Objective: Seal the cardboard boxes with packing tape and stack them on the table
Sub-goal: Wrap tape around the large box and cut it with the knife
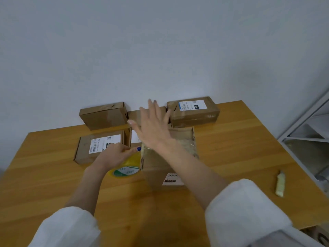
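Both white sleeves sit at the near edge of the surface, and my forearms reach out from them toward the middle. My left hand grips the yellow tape roll, fingers curled over its rim. It holds the roll tight against the left side of the middle box, so that tape can be drawn from that side across the top.

My right hand hovers above the far half of the same box. Its fingers are straight, spread and holding nothing. I judge it is placed there to press the flaps down and smooth the strip as it is laid.

A glossy band across the box top looks like tape already stuck down, though the blur leaves me unsure whether it joins the roll.

More boxes wait along the back edge against the wall, out of my working space: a plain box toward the back left corner and a labelled box toward the back right. A second labelled box lies just in front of the plain one, near my left hand.

A pale crumpled strip lies near the right edge, well apart from the work. A white rack stands beyond that edge.

I judge sealing is the step in hand and stacking comes after it.
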